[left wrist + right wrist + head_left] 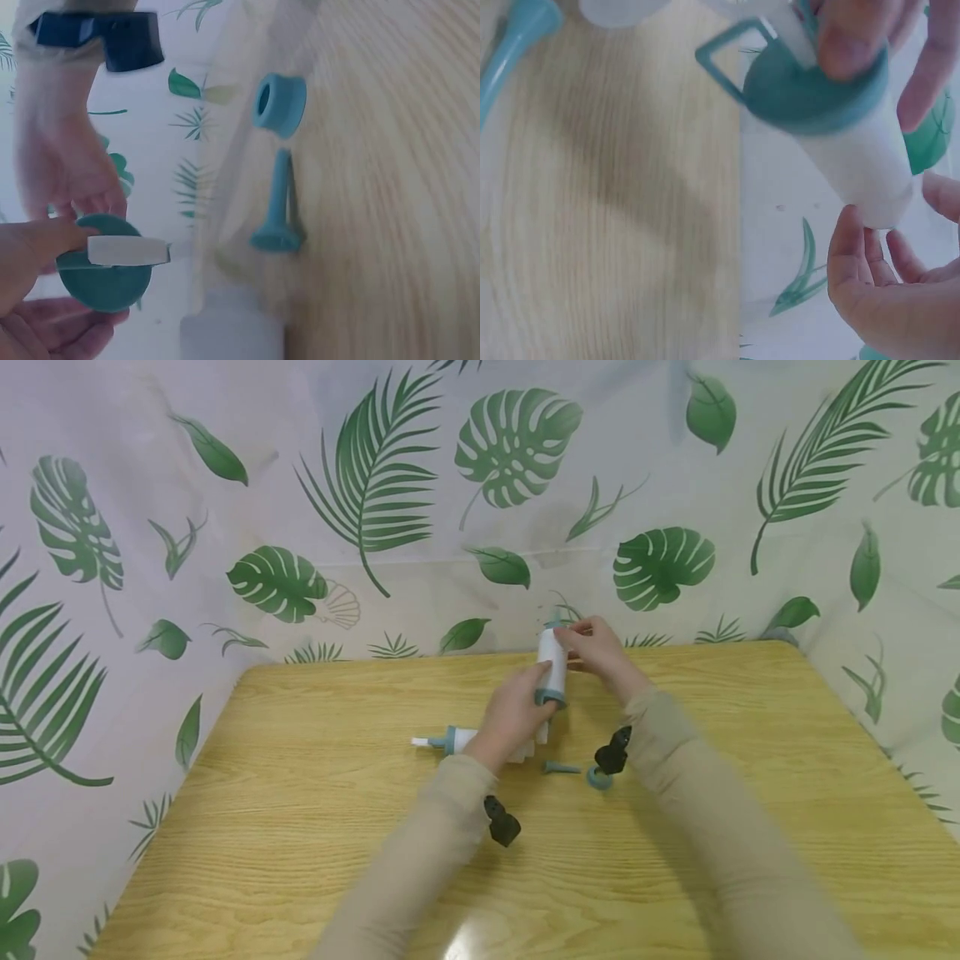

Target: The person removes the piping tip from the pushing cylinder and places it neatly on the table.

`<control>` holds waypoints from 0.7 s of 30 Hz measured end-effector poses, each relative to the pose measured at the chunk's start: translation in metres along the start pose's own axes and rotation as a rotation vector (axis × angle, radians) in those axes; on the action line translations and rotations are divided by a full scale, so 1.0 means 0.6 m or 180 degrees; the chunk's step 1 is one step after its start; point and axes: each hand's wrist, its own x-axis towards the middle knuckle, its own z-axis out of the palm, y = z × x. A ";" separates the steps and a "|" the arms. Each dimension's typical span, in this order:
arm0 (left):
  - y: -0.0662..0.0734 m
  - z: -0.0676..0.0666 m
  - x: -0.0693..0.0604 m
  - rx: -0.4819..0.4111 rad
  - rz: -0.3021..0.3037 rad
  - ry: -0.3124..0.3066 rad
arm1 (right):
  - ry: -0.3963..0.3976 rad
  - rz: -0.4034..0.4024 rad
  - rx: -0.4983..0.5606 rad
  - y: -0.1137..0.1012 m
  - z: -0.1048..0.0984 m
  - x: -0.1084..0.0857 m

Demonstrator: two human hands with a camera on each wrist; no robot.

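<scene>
A white tube (552, 664) with teal ends is held tilted above the back of the table. My left hand (516, 708) grips its near end, thumb on the teal cap (105, 289), which has a loop handle (718, 60) and a white strip sticking out. At the far end, the fingers of my right hand (597, 652) pinch the tube near its narrow teal tip (553, 620). Partly hidden under my left forearm lies a second white piece (465, 740) with a teal collar and a pale tip.
A teal funnel-ended stem (562, 767) and a teal ring (599, 778) lie on the wooden table (300, 827) right of the second piece. Pale pieces (519, 752) sit beside my left hand. Behind stands a leaf-patterned cloth (420, 527). Each wrist bears a black camera (613, 752).
</scene>
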 end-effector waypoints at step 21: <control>-0.060 -0.074 -0.030 0.0304 0.0884 -0.0224 | -0.0492 0.0250 0.0707 0.012 -0.031 -0.038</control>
